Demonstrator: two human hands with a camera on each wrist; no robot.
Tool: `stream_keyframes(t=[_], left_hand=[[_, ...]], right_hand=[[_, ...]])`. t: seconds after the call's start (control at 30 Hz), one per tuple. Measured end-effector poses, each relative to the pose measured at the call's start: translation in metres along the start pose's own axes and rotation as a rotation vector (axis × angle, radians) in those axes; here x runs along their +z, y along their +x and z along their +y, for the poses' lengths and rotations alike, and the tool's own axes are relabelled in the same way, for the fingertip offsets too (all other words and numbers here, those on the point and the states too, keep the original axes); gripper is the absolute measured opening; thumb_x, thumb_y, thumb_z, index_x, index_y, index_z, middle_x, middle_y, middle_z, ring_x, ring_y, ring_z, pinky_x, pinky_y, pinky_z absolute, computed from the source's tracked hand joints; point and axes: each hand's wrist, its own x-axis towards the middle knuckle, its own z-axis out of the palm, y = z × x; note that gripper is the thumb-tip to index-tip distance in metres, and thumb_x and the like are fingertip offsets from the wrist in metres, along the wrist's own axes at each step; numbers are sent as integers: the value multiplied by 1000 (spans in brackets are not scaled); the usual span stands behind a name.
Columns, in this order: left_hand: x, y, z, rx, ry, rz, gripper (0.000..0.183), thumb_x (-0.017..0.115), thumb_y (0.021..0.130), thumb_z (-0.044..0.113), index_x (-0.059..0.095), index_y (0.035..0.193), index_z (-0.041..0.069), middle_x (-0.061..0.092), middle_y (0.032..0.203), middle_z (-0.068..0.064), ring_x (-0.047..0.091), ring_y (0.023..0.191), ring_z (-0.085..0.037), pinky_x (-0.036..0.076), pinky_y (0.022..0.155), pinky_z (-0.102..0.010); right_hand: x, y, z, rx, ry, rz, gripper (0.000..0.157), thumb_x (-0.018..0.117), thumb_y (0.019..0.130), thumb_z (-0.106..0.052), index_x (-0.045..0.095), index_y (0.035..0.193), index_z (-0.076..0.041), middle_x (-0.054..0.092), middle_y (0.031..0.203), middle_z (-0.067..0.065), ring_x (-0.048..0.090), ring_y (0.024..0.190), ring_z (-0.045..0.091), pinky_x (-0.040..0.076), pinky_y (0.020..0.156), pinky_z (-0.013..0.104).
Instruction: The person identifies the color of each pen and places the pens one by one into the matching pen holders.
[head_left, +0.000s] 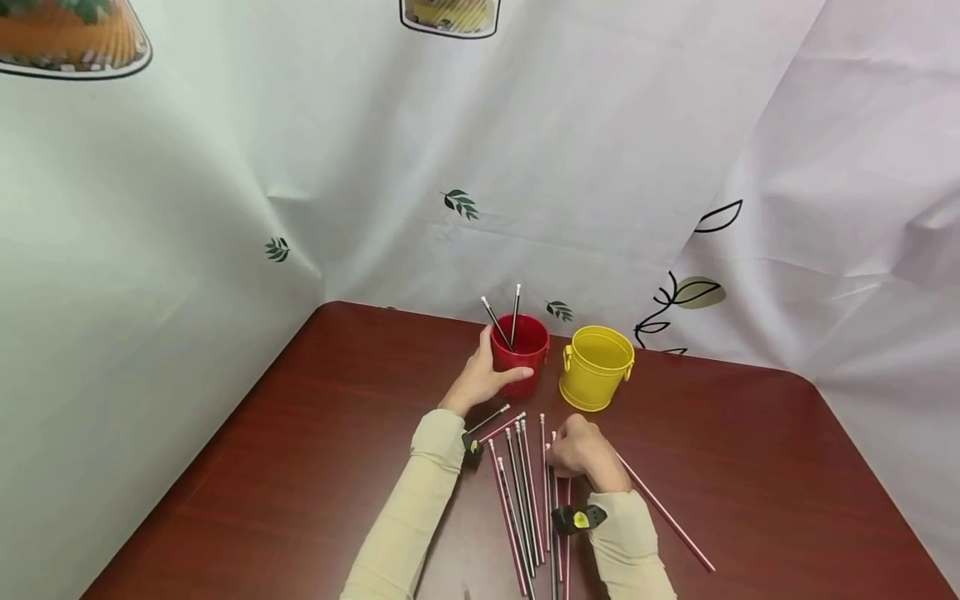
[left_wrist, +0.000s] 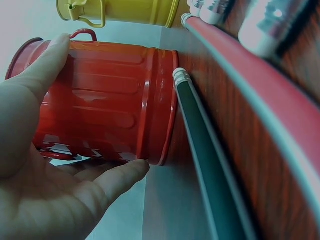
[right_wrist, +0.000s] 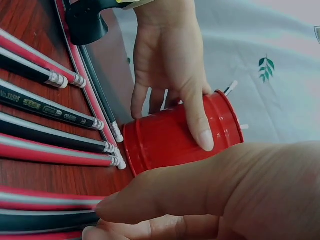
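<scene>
My left hand (head_left: 476, 379) holds a small red bucket (head_left: 517, 360), thumb across the front and fingers round its left side. Two dark pencils (head_left: 514, 317) with white eraser ends lean inside it. To the right, my right hand (head_left: 585, 450) is low over a spread of red and black pencils (head_left: 525, 492). In the right wrist view its thumb and a fingertip pinch the eraser end of a black pencil (right_wrist: 47, 220); that end is hidden between them. Red pencils lie close on both sides of it.
A yellow bucket (head_left: 588, 383) stands right of the red one, near the table's back edge. One red pencil (head_left: 667, 517) lies apart, right of my right hand. A white printed cloth (head_left: 585, 167) hangs behind the brown table (head_left: 300, 467).
</scene>
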Motion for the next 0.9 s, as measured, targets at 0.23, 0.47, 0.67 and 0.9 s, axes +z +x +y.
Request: stream_keyframes(t=[0.23,0.47,0.67,0.9], left_hand=[[-1,2,-4,15,-6,13,98,74,71,46,12,143,26,41,136,-4,41,121,-22,44,94,-42],[0,2,-3,21,-1,-2,98,74,71,47,11,143,25,40,137,-4,41,122,-22,43,94,-42],[-1,1,0,20,-14,0,97,75,72,43,12,143,24,40,137,-4,41,122,-22,43,94,-43],[-1,2,0,7,-17,-4,98,74,72,45,11,144,25,40,137,-3,41,122,-22,43,94,-43]], right_hand=[[0,3,0,14,-2,-13,20,64,68,-1,51,55,-8,54,53,4,58,48,15,47,46,25],[-4,3,4,39,-22,-11,14,66,69,-2,55,61,-3,58,57,8,59,48,15,49,47,27],[-2,3,2,9,-64,-13,13,65,68,-2,55,61,-4,56,54,6,57,47,15,46,46,26],[3,6,0,21,-183,10,16,70,65,-7,58,75,-2,56,64,10,53,55,22,41,49,32]])
